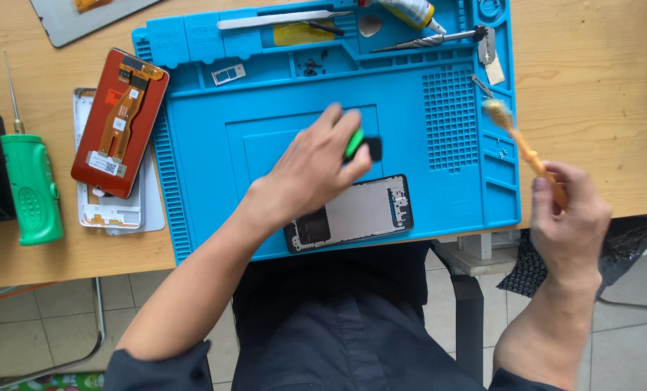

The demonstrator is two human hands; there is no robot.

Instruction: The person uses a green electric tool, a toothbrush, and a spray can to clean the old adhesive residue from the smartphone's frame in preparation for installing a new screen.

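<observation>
My left hand (pixel 316 170) is over the middle of the blue work mat (pixel 439 195), its fingers closed around a small green and black part (pixel 360 145). Just below the hand lies a dark phone frame (pixel 363 212), flat near the mat's front edge. My right hand (pixel 566 217) is off the mat's right side and grips a wooden-handled brush (pixel 520 141), whose bristles point up over the mat's right border.
A red-backed phone screen (pixel 119 119) rests on a white back cover (pixel 113 213) left of the mat. A green electric screwdriver (pixel 30 185) lies further left. Tweezers (pixel 280 19), a glue tube (pixel 410 12), a metal tool (pixel 432 40) and small screws (pixel 310 66) occupy the mat's top trays.
</observation>
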